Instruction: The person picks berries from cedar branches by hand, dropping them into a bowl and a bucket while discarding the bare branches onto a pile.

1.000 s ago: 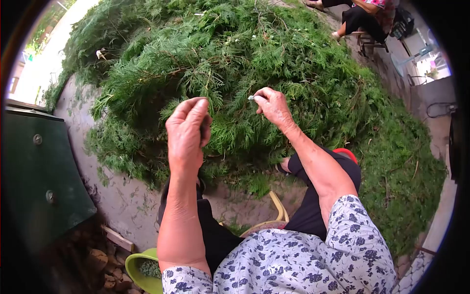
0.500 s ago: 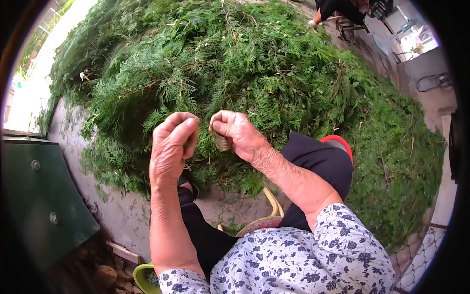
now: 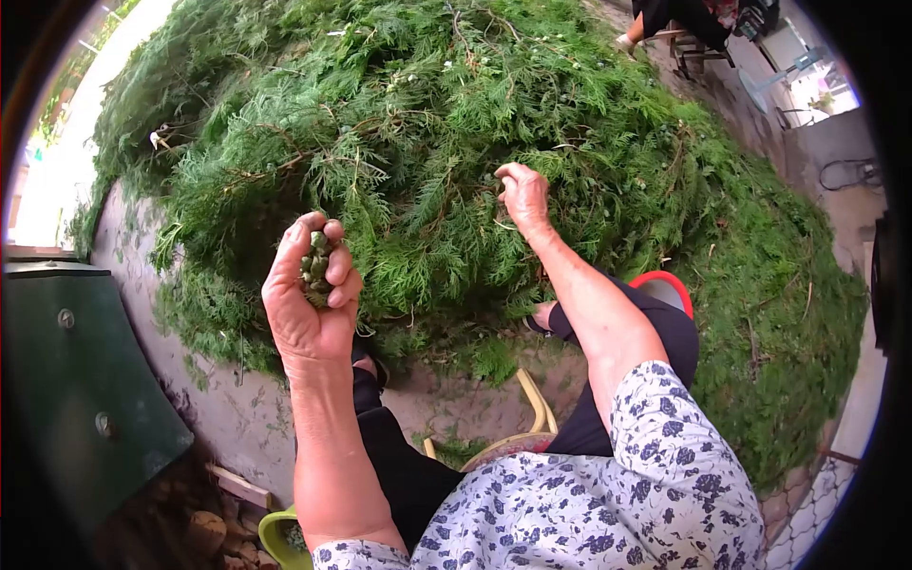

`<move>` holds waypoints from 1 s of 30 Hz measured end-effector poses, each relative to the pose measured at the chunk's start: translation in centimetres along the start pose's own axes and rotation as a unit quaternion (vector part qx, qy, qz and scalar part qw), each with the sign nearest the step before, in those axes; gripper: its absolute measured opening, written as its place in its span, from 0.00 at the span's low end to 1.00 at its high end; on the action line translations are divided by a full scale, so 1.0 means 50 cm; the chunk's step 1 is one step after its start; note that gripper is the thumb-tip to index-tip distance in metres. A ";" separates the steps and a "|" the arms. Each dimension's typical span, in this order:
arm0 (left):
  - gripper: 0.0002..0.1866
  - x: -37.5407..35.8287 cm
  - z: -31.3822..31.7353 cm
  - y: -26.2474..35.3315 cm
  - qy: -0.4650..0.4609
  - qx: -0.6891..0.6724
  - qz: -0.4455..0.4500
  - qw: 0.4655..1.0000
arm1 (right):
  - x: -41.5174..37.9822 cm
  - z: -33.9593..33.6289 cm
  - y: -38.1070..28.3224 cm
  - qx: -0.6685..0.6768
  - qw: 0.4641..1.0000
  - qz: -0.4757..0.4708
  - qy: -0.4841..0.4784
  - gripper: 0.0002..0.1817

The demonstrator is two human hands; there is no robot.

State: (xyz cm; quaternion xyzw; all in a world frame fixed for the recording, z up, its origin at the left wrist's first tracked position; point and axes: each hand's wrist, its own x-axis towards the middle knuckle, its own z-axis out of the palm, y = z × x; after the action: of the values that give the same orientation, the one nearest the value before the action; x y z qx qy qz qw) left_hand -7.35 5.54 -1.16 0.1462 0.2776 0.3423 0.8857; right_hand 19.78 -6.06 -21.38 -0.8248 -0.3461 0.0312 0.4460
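My left hand (image 3: pixel 313 294) is turned palm up with its fingers curled around a clump of small green seed cones (image 3: pixel 316 264). Just beyond it spreads a large heap of green conifer branches (image 3: pixel 427 199) with flat, feathery leaves. My right hand (image 3: pixel 525 198) is over the middle of that heap, its fingers bent and pressed together. Whatever lies between those fingers is too small or hidden to make out.
A lime-green basin (image 3: pixel 275 540) stands at the lower left, near a dark green panel (image 3: pixel 81 380). A red-rimmed container (image 3: pixel 676 287) is beside my right knee. Under me is a stool with yellowish legs (image 3: pixel 534 399). Another person's leg (image 3: pixel 651 24) and a fan (image 3: pixel 760 85) appear at the upper right.
My hands have moved apart from close together. The right went forward and right over the branches; the left turned and drew back slightly, so the cones in its palm now show.
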 end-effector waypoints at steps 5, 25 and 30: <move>0.07 0.003 0.007 -0.009 0.025 0.023 -0.003 0.999 | 0.021 0.021 0.005 -0.150 0.988 -0.003 -0.044 0.08; 0.13 0.003 0.012 -0.022 0.080 -0.008 -0.013 0.997 | 0.013 0.053 0.024 -0.145 0.987 0.055 -0.042 0.12; 0.15 0.003 0.018 -0.026 0.098 -0.011 -0.012 0.995 | 0.002 0.013 -0.049 0.141 0.980 0.142 0.013 0.10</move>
State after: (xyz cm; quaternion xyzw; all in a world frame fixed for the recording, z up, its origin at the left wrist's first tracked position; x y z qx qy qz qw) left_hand -6.05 4.63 -1.11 0.0984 0.3612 0.3476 0.8597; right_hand 18.28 -4.65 -19.93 -0.7946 -0.2111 0.1322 0.5536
